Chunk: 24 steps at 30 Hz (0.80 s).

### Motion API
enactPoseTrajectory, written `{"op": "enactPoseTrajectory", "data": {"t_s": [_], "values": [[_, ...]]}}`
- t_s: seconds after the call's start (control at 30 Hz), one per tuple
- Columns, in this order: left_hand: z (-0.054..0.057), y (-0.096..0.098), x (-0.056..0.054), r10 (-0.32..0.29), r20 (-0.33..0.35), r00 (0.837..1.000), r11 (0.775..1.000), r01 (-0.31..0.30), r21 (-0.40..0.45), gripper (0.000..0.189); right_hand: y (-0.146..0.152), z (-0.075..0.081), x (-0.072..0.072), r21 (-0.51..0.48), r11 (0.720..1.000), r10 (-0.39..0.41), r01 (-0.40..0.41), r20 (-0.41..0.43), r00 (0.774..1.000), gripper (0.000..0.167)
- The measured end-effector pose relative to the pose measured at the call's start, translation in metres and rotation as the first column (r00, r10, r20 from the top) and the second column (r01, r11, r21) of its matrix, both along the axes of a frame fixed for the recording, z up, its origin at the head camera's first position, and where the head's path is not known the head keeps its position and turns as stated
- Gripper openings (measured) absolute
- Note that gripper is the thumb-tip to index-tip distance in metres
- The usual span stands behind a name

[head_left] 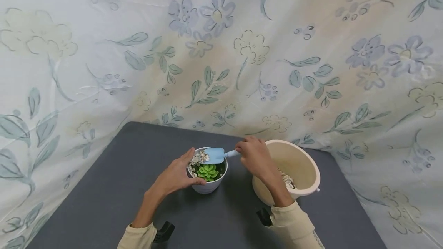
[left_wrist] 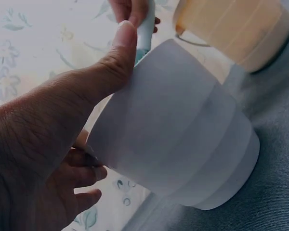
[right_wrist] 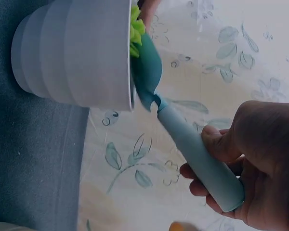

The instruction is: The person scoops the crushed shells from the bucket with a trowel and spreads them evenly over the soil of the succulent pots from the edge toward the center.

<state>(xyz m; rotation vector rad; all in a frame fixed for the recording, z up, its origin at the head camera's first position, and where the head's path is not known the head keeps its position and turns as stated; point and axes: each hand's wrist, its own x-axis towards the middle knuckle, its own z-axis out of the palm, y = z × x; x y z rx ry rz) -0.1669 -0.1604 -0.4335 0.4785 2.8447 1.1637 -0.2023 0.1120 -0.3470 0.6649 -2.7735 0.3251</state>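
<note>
The left hand (head_left: 178, 174) holds the white flowerpot (head_left: 205, 188) from the left, thumb at the near rim and fingers reaching round to the far-left side; the right hand (head_left: 255, 156) grips the light-blue scoop (head_left: 215, 155) by its handle, fingers and thumb wrapped round it. The flowerpot stands upright on the dark bench (head_left: 104, 187), left of the large cream bucket (head_left: 290, 156), which has more stones (head_left: 288, 181) inside.

The scoop's blade reaches in over the far part of the flowerpot, with pale pebbles (head_left: 198, 157) at its left end and along the far-left soil. How many lie on the blade itself is hard to tell, as is whether the blade touches the rim.

The step appears to be spreading pebbles round the green succulent (head_left: 207, 171). To do it well, tip the blade low and slowly, with small wrist turns, so that stones slide onto the soil rather than bounce over the rim or lodge among the leaves. The left grip should stay firm enough to stop the light-looking pot from sliding. Dark soil (head_left: 220, 167) shows bare on the right, so that side deserves a share too.
</note>
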Motion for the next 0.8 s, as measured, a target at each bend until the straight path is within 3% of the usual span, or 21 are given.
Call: {"op": "enactPoseTrajectory", "data": {"t_s": [0.17, 0.37, 0.63, 0.8], "values": [[0.001, 0.001, 0.000, 0.016, 0.017, 1.000, 1.000, -0.016, 0.000, 0.121, -0.010, 0.003, 0.007, 0.108, 0.994, 0.028, -0.015, -0.116, 0.993, 0.007], [0.004, 0.000, -0.001, 0.029, 0.021, 0.999, 1.000, -0.029, 0.000, 0.121, -0.021, 0.017, 0.016, 0.183, 0.981, 0.107, -0.064, -0.235, 0.966, 0.016], [0.009, -0.001, -0.005, 0.030, 0.020, 0.999, 0.999, -0.029, -0.042, 0.121, -0.029, 0.035, 0.027, 0.193, 0.978, 0.119, -0.081, -0.196, 0.973, 0.015], [0.012, 0.000, -0.008, 0.033, 0.033, 0.999, 0.997, -0.031, -0.067, 0.123, -0.035, 0.044, 0.031, 0.208, 0.977, 0.088, -0.047, -0.193, 0.977, 0.027]]}}
